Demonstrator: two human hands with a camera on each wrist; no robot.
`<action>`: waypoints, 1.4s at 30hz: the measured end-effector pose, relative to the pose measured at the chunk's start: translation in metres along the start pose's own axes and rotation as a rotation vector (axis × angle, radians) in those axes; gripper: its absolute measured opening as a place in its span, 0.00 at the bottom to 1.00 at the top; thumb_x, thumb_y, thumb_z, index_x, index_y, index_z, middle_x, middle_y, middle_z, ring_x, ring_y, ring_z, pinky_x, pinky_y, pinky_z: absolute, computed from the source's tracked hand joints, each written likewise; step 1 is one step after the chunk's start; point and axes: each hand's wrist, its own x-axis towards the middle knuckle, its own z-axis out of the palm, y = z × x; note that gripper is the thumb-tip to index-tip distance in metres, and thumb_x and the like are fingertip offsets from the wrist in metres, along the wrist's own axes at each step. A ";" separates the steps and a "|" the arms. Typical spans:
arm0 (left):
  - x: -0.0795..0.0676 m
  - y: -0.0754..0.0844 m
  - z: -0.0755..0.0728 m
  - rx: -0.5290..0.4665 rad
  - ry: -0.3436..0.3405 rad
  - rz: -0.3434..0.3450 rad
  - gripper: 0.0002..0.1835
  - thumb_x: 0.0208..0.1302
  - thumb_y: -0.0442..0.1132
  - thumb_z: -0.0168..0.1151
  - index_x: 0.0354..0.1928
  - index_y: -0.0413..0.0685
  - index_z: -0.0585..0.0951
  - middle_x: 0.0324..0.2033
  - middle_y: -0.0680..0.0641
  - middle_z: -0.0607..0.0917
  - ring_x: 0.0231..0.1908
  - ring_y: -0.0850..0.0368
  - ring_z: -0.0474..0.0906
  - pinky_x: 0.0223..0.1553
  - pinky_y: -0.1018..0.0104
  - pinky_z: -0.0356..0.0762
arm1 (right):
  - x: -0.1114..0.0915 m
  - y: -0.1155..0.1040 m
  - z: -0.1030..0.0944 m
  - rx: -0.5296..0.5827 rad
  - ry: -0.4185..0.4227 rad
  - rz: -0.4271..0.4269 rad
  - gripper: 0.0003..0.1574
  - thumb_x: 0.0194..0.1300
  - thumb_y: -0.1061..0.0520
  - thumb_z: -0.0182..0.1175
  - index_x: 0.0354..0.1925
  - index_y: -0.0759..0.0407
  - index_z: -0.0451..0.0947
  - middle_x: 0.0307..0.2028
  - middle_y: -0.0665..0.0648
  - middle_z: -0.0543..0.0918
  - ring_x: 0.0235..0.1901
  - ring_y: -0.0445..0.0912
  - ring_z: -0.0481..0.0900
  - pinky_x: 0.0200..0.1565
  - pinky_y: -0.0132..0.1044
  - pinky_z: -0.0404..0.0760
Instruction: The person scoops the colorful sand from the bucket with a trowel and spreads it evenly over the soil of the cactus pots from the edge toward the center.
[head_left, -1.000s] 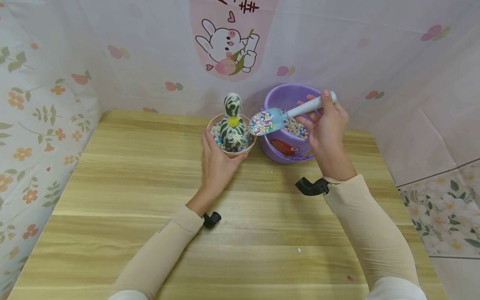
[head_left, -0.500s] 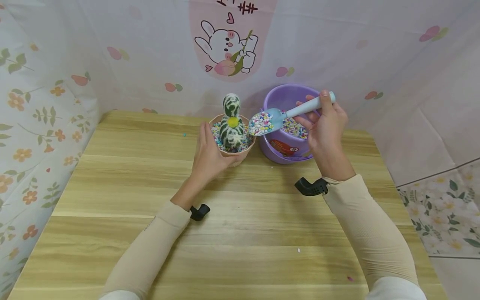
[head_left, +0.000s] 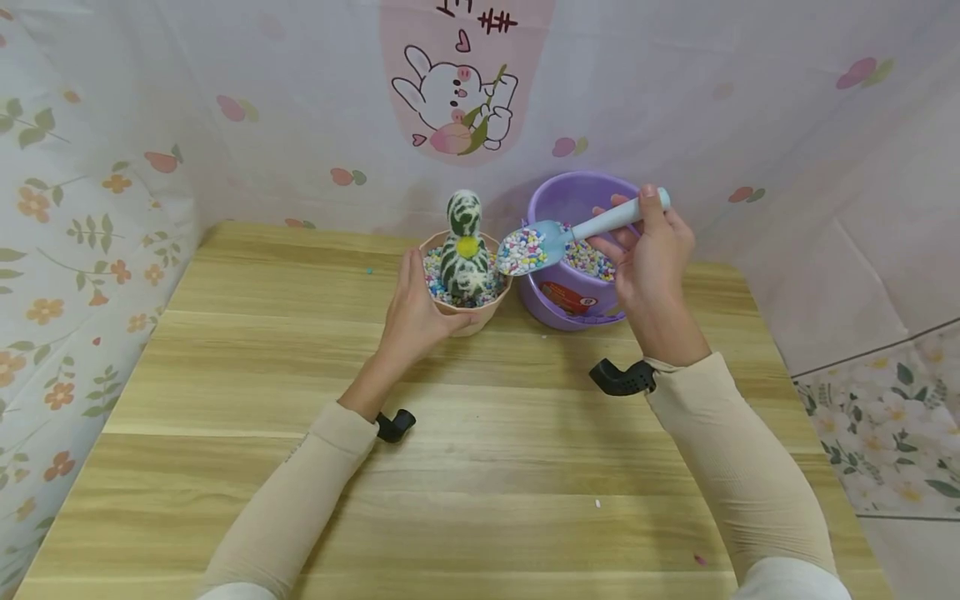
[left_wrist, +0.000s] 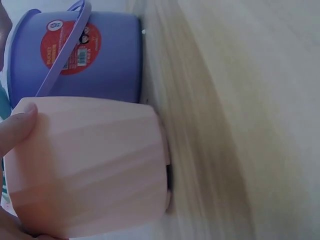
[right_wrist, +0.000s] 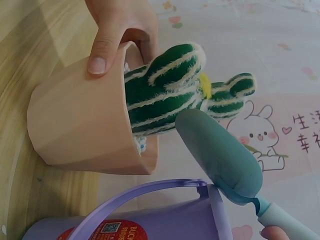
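A peach flowerpot [head_left: 471,322] holds a green, white-striped cactus [head_left: 463,265] with a yellow flower, set in multicoloured pebbles. My left hand [head_left: 417,318] grips the pot's near left side, its thumb along the front below the rim. My right hand [head_left: 657,254] holds a light blue hand trowel [head_left: 609,218] by its handle. The trowel's blade carries a heap of coloured pebbles [head_left: 522,252], level, with its tip over the pot's right rim. In the right wrist view the blade's underside [right_wrist: 217,150] shows beside the cactus; the pebbles on it are hidden there.
A purple bucket [head_left: 573,190] with more pebbles [head_left: 588,260] stands right of the pot, under the trowel; its handle [right_wrist: 145,189] hangs down the front. A patterned cloth [head_left: 300,100] rises behind the wooden table [head_left: 480,467]. A few stray pebbles [head_left: 597,503] lie on the table.
My left hand has slid left around the pot, its thumb drawing back from the right front. The pot tilts less towards me. The right hand and loaded trowel have stayed nearly still.
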 end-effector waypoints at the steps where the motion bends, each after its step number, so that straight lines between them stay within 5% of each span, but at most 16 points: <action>1: -0.001 0.000 0.001 -0.001 0.004 -0.006 0.71 0.39 0.56 0.81 0.76 0.39 0.42 0.74 0.40 0.49 0.69 0.38 0.58 0.63 0.44 0.66 | 0.000 0.000 -0.001 0.002 0.003 0.004 0.15 0.68 0.52 0.60 0.42 0.64 0.76 0.38 0.62 0.82 0.40 0.59 0.86 0.37 0.52 0.82; 15: -0.014 0.010 0.024 0.023 0.204 -0.016 0.70 0.42 0.59 0.78 0.75 0.33 0.43 0.73 0.36 0.51 0.65 0.39 0.64 0.64 0.49 0.67 | -0.002 0.003 -0.002 0.008 -0.008 -0.010 0.16 0.68 0.53 0.60 0.42 0.66 0.76 0.38 0.64 0.83 0.40 0.60 0.86 0.35 0.51 0.82; 35: -0.014 0.022 0.033 0.059 0.255 -0.087 0.71 0.43 0.60 0.77 0.74 0.30 0.41 0.74 0.32 0.46 0.69 0.37 0.57 0.68 0.50 0.61 | -0.006 0.010 0.008 -0.054 -0.060 -0.116 0.16 0.65 0.53 0.63 0.40 0.65 0.77 0.36 0.63 0.84 0.36 0.58 0.87 0.23 0.43 0.83; 42: -0.013 0.016 0.025 0.051 0.222 -0.008 0.69 0.44 0.60 0.77 0.74 0.29 0.44 0.73 0.32 0.49 0.71 0.38 0.54 0.69 0.50 0.58 | -0.007 0.009 0.010 -0.069 -0.051 -0.120 0.15 0.65 0.53 0.63 0.40 0.65 0.77 0.36 0.63 0.84 0.36 0.58 0.87 0.23 0.42 0.83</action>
